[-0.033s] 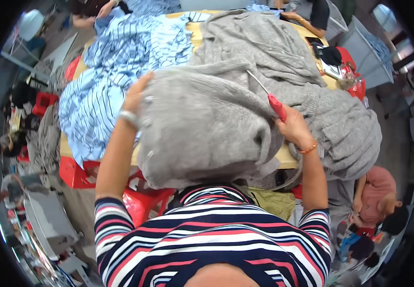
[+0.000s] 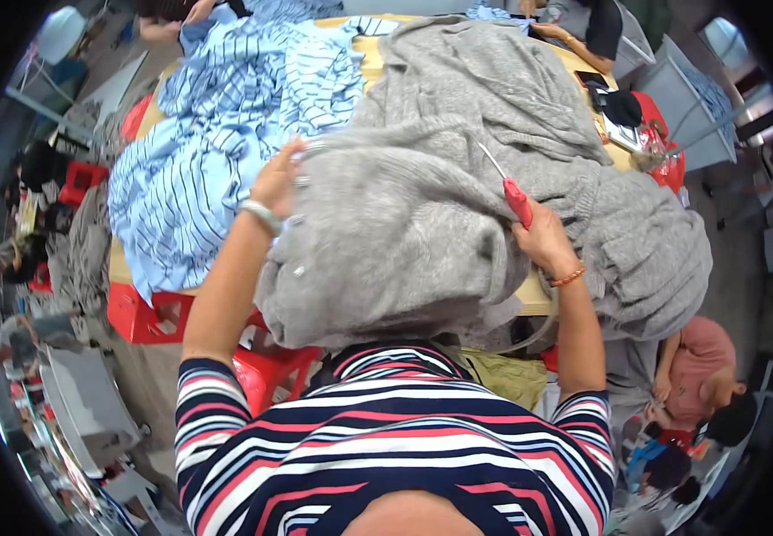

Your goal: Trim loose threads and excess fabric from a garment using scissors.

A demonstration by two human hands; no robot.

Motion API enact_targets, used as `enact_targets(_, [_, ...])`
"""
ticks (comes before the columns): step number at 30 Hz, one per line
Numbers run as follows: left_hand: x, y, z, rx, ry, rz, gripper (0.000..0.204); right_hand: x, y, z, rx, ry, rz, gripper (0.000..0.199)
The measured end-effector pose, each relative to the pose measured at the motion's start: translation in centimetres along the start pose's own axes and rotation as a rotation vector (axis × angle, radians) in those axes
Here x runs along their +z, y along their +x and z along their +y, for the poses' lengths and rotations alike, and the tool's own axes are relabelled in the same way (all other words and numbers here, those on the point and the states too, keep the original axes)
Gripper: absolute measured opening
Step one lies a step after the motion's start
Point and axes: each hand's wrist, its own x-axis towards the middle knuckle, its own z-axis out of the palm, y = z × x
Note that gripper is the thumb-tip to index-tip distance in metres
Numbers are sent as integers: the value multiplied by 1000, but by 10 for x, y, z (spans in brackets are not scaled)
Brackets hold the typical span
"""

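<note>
A grey knit cardigan (image 2: 395, 232) with small shiny buttons along one edge is lifted over the table's near edge. My left hand (image 2: 277, 183) is closed on its upper left edge. In my right hand (image 2: 547, 239) is a red-handled tool (image 2: 517, 202) with a slender metal end pointing up and left over the cloth. That same hand is against the cardigan's right side, and whether its fingers also pinch the knit is hidden. More grey knitwear (image 2: 494, 80) lies heaped behind and to the right of the cardigan.
Blue striped garments (image 2: 190, 170) cover the table's left side. Red stools (image 2: 145, 313) stand under its near edge. A phone, a black item (image 2: 621, 105) and papers lie at the far right. Other people work at the far edge and lower right; grey bins (image 2: 686, 98) stand around.
My left hand has shifted to the right, bringing the cardigan's buttoned edge with it. The tool's tip is slightly farther right and lower; my right hand is nearly still.
</note>
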Motion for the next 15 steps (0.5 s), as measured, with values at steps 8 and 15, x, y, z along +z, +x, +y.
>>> enact_targets(8, [4, -53, -99, -294, 257, 21, 59, 0, -38, 7, 244, -74, 69, 39])
enact_targets(15, [57, -90, -138, 624, 1361, -171, 65, -25, -78, -72, -2, -163, -307, 43])
